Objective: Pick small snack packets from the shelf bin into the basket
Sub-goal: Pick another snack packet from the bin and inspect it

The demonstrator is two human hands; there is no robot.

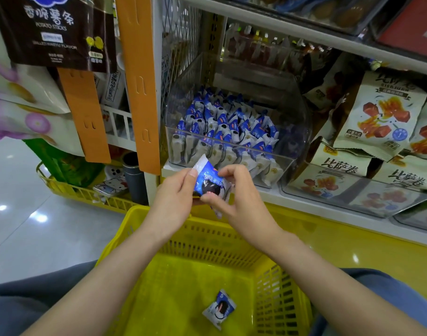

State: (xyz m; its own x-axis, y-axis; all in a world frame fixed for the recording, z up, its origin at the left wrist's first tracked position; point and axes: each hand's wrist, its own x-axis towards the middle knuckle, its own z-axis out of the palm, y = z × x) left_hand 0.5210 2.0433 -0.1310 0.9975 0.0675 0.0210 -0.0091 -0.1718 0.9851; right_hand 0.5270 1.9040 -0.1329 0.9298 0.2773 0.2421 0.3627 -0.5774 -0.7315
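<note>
White shelf point(304, 204) under clear bin point(231, 163)

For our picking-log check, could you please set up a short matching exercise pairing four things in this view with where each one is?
Things:
1. held packet
2. loose packet
3. clear shelf bin
4. phone in a cartoon case

Places:
A. on the yellow basket floor
B. in the far basket at left
C. between the left hand and right hand
D. on the white shelf, full of blue packets

Pairs: 1-C, 2-A, 3-D, 4-B
</note>
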